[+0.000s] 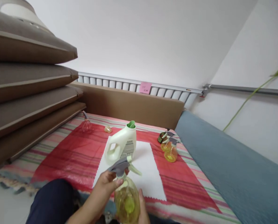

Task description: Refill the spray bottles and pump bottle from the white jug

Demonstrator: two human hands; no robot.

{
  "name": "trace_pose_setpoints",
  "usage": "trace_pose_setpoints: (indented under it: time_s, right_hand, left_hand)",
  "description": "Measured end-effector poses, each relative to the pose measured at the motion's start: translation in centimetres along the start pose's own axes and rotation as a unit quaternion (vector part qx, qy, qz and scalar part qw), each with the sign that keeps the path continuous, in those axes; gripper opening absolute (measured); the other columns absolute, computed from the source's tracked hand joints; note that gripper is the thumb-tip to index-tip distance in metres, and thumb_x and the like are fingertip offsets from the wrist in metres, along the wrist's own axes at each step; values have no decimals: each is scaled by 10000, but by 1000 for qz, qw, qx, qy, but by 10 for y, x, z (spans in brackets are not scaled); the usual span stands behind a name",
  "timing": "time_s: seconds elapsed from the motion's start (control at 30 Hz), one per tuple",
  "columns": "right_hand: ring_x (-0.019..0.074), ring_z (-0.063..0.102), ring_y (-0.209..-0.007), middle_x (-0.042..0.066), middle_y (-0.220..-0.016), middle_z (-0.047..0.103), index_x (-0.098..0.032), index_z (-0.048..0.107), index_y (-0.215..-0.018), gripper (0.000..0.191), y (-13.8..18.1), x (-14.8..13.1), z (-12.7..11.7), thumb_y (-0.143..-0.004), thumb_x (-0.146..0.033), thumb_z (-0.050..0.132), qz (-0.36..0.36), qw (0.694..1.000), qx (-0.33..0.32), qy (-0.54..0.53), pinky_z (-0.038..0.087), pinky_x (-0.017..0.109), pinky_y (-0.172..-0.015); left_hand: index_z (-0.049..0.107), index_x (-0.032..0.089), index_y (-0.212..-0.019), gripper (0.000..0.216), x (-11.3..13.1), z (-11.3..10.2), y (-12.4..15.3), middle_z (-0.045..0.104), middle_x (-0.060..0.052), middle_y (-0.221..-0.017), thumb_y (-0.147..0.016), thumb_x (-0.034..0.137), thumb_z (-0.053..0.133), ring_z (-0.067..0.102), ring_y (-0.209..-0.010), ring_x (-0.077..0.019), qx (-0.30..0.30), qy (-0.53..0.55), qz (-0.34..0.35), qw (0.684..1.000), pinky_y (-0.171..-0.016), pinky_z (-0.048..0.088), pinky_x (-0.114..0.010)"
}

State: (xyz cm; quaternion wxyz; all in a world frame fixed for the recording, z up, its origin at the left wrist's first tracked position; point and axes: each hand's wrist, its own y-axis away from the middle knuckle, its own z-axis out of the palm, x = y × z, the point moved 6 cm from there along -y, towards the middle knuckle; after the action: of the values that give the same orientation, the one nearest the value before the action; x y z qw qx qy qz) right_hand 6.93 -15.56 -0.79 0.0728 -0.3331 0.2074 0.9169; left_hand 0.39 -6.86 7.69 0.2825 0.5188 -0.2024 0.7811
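A clear spray bottle [127,202] of yellow liquid, with a grey and white trigger head, is held upright low in the view. My left hand [107,183] is closed around its neck, just under the trigger head. Against the right side of the bottle rests my right hand [142,208], mostly cut off by the lower edge. Behind the spray bottle, a large white jug [123,143] with a green spout stands on a white sheet [150,174] with zigzag edges.
More yellow-filled spray bottles [171,152] stand to the right beside a dark item [161,137]. At the back left are an empty-looking spray bottle [86,124] and a small cup-like container [108,129]. Stacked brown cushions [31,74] rise at left; a blue-grey panel [227,158] borders the right.
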Motion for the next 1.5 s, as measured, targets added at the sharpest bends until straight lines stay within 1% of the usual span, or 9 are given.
trace_pose_setpoints:
  time_s: [0.13, 0.3, 0.5, 0.67, 0.83, 1.03, 1.23, 1.4, 1.5]
  right_hand:
    - [224, 656, -760, 70, -931, 712, -198, 633, -1017, 559, -7, 12, -10, -673, -637, 600, 19, 994, 45, -99, 495, 308, -570]
    - [223, 655, -766, 82, -941, 713, -192, 643, -1032, 552, -10, 15, -12, -673, -610, 613, 21, 993, 53, -106, 477, 291, -559]
    - [236, 654, -803, 68, -965, 711, -218, 643, -1037, 548, -10, 14, -10, -663, -618, 616, 20, 993, 43, -105, 488, 307, -571]
    - [238, 662, -789, 76, -884, 726, -185, 665, -946, 522, -9, 14, -10, -642, -609, 646, 46, 991, 50, -112, 494, 304, -573]
    - [248, 669, -804, 72, -849, 731, -184, 668, -934, 496, -8, 13, -11, -640, -584, 664, 42, 991, 58, -111, 510, 322, -596]
    - [212, 673, -752, 51, -813, 730, -192, 676, -905, 474, -7, 11, -13, -641, -586, 666, 41, 992, 61, -104, 518, 317, -628]
    - [192, 662, -675, 52, -795, 728, -164, 657, -908, 493, -6, 10, -12, -644, -581, 668, 43, 991, 73, -105, 514, 293, -566]
    - [212, 671, -697, 51, -795, 734, -171, 649, -904, 473, -8, 12, -15, -656, -574, 659, 46, 990, 77, -110, 516, 307, -557]
    - [223, 678, -716, 63, -800, 736, -163, 648, -896, 474, -9, 13, -17, -661, -574, 654, 50, 989, 73, -114, 513, 305, -549]
  left_hand:
    - [666, 142, -927, 420, 4, -7, 0, 690, -94, -936, -560, 305, 790, 586, -964, -273, 63, -8, 34, 997, -860, 426, -360]
    - [660, 144, -969, 348, -1, 0, 3, 691, -84, -918, -699, 362, 684, 611, -889, -241, -10, 6, -16, 1000, -823, 438, -360]
    - [671, 141, -945, 363, 3, -8, 2, 676, -97, -974, -651, 347, 728, 574, -969, -262, 37, -38, 32, 998, -864, 409, -356]
    - [653, 167, -1031, 367, -1, -1, 3, 660, -97, -1047, -725, 369, 662, 566, -1006, -261, -33, -9, -12, 999, -866, 408, -351]
    - [659, 167, -919, 335, 6, -9, 3, 670, -67, -920, -631, 316, 745, 582, -925, -250, 42, -63, 30, 997, -822, 414, -325]
    - [626, 190, -1044, 367, 6, 1, 6, 653, -84, -1027, -706, 323, 676, 564, -981, -244, -32, -49, 8, 998, -842, 410, -333]
    - [620, 153, -835, 270, 11, -8, 2, 655, -51, -829, -618, 261, 738, 579, -846, -217, 58, -101, 62, 991, -791, 421, -322]
    - [602, 182, -1074, 381, 10, 2, 6, 634, -95, -1099, -729, 337, 651, 530, -1063, -258, -33, -57, 39, 997, -904, 383, -369]
    - [606, 169, -1076, 389, 7, 2, 6, 645, -114, -1099, -730, 342, 651, 557, -1018, -257, -46, -21, 9, 999, -868, 400, -370]
